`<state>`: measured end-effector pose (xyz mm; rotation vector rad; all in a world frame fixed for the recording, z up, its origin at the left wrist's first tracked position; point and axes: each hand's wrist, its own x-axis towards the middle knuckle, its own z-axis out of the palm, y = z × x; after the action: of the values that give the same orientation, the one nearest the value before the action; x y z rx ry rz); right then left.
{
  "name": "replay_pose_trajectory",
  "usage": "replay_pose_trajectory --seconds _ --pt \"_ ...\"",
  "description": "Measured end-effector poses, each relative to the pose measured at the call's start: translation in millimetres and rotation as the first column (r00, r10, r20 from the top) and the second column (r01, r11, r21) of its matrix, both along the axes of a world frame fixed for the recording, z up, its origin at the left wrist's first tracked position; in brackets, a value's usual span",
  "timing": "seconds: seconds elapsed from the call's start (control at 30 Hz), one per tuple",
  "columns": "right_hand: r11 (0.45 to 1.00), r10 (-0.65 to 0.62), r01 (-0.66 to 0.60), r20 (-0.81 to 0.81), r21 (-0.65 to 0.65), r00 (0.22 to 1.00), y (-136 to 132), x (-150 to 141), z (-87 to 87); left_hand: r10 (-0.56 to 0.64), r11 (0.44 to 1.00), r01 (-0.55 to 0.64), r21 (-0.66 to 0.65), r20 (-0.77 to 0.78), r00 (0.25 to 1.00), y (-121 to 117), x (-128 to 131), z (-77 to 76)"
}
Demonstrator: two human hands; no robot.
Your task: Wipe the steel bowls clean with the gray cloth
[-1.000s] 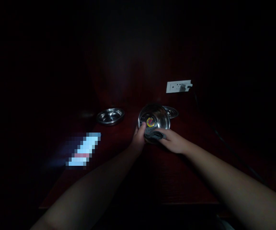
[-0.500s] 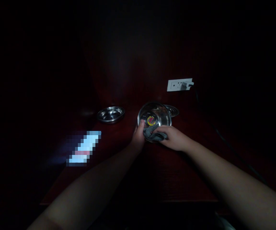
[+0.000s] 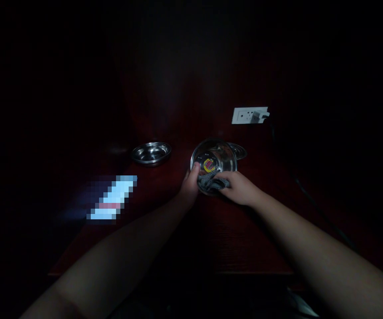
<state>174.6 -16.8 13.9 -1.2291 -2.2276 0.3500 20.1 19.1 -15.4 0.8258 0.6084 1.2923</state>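
A shiny steel bowl [image 3: 223, 157] is tilted so its inside faces me, with a round yellow and red sticker [image 3: 209, 165] on its bottom. My left hand [image 3: 190, 184] grips the bowl's left rim, thumb on the inner side and the other fingers mostly hidden behind. In my right hand [image 3: 240, 188] is a bunched dark grey cloth [image 3: 209, 181], pressed against the lower inside of the bowl near the rim. The fingertips of the right hand are partly buried in the cloth.
On the dark red table [image 3: 244, 239] a shallow steel dish [image 3: 151, 153] stands at the left. Another round steel piece [image 3: 240, 151] lies partly behind the bowl. A bright pixelated phone-like shape [image 3: 113, 198] is at left. A white wall socket [image 3: 244, 116] holds a plug with a cable.
The view has shifted slightly, so most things sit a little higher and further left. Both hands keep hold of the bowl and cloth, and the cloth has moved only slightly against the bowl.
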Motion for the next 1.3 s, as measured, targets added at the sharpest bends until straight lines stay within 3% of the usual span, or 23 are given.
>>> replay_pose_trajectory --seconds 0.13,0.27,0.43,0.53,0.7,0.8,0.87,0.97,1.03,1.1,1.17,1.2,1.3 --pt "0.998 0.054 -0.06 -0.176 -0.031 0.983 -1 -2 -0.8 -0.104 0.995 0.104 0.003 -0.023 0.994 -6 -5 3.0" --pt "0.998 0.054 -0.062 -0.42 -0.004 0.906 1 -5 -3.8 -0.214 0.971 0.216 0.102 -0.033 0.976 -14 -10 7.5" --pt "0.998 0.021 -0.056 -0.587 -0.041 0.809 5 -9 -12.9 -0.182 0.978 0.184 0.103 -0.02 0.983 -17 -5 10.8" --pt "0.995 -0.063 -0.01 -0.696 -0.101 0.715 6 -12 -16.2 -0.201 0.979 0.201 0.045 0.009 0.98 -16 0 13.5" --pt "0.976 -0.219 0.099 -0.842 -0.195 0.493 15 -1 -13.5 -0.359 0.932 0.36 -0.038 0.034 0.933 -14 -5 13.7" --pt "0.962 -0.254 0.207 -0.859 -0.178 0.445 24 11 -10.4 -0.385 0.921 0.384 -0.063 -0.003 0.923 -14 -11 11.0" --pt "0.944 -0.228 0.321 -0.855 -0.076 0.467 27 16 -7.4 -0.401 0.916 0.4 -0.042 -0.02 0.916 -14 -13 9.9" --pt "0.84 -0.215 0.526 -0.807 0.134 0.55 20 16 -0.7 -0.389 0.921 0.388 -0.018 -0.047 0.92 -14 -13 10.1" --pt "0.815 -0.204 0.522 -0.718 0.253 0.665 10 12 3.1 -0.375 0.927 0.374 -0.028 -0.046 0.926 -15 -11 10.6" --pt "0.886 -0.094 0.324 -0.557 0.33 0.825 0 5 4.2 -0.38 0.924 0.379 -0.045 -0.015 0.925 -15 -9 10.6" --pt "0.953 0.033 0.077 -0.354 0.294 0.935 -7 -3 1.6 -0.388 0.919 0.388 -0.062 0.017 0.921 -15 -7 9.8" --pt "0.971 0.086 -0.023 -0.257 0.238 0.962 -8 -6 -0.7 -0.388 0.919 0.388 -0.073 0.023 0.922 -15 -6 9.4" --pt "0.983 0.147 -0.127 -0.149 0.132 0.978 -10 -15 -7.9 -0.368 0.923 0.367 -0.113 0.013 0.93 -13 -5 8.7"
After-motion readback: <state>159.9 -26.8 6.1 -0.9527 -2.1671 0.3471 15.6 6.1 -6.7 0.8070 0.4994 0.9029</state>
